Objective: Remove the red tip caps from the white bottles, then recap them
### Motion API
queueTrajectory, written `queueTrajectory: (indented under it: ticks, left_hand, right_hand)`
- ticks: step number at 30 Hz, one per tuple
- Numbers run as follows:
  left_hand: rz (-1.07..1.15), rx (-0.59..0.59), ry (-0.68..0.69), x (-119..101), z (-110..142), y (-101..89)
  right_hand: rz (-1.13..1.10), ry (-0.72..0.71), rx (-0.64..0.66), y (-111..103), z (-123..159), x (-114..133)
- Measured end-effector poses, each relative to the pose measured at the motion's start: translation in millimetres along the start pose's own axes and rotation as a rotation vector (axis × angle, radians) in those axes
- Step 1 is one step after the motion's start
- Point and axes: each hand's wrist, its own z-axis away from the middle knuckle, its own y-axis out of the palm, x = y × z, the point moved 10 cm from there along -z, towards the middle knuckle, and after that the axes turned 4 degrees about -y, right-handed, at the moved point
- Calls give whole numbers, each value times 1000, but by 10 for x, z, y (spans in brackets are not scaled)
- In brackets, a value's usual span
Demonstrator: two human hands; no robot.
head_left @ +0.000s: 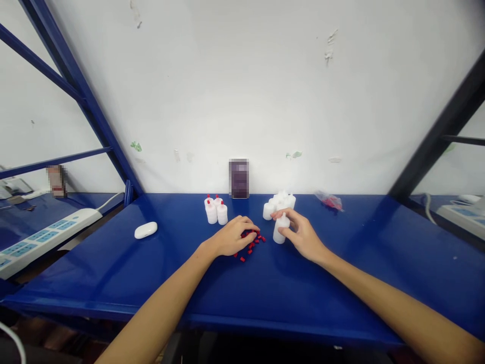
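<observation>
Over a loose scatter of small red caps [250, 246] is my left hand [235, 235], its fingers bent down and the thumb close to the fingertips. Red shows between thumb and fingers, but whether a cap is pinched there is hidden. My right hand [299, 233] is closed around a white squeeze bottle [279, 231] with a narrow bare tip, upright at the table surface. Behind that hand stands a cluster of white bottles [282, 200], partly covered by the fingers. Left of the caps, several white bottles with red caps [216, 209] stand grouped together.
A white oval case [146, 230] lies on the blue table [113, 273] at left. A clear bag with red pieces [332, 202] is at the back right, and a blurred dark rectangle [239, 178] leans on the wall. A power strip [49, 240] runs beyond the left frame.
</observation>
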Motion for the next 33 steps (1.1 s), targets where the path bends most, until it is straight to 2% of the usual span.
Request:
queueTrajectory:
  ticks: [8, 12, 17, 20, 22, 26, 29, 33]
  left_hand:
    - [17, 20, -29, 23, -25, 41]
    - [8, 11, -23, 15, -20, 41]
    - [-62, -37, -6, -50, -13, 27]
    - [-131, -61, 11, -129, -19, 28]
    - [-175, -64, 19, -168, -30, 44]
    - [-204, -42, 41, -200, -55, 88]
    - [-173, -12, 103, -267, -58, 115]
    - [-102, -65, 177, -388, -43, 45]
  right_hand:
    - [-543, 265, 34, 237, 11, -305]
    - [-635, 358, 71, 315, 43, -353]
    - [-641, 331, 178, 408, 42, -305]
    - [-590, 293, 174, 381, 24, -283]
    - [-476, 252, 141, 302, 12, -260]
    - [-17, 132, 118, 120, 0, -143]
    - [259, 52, 156, 88, -13, -47]
    - [353, -36, 221, 148, -39, 52]
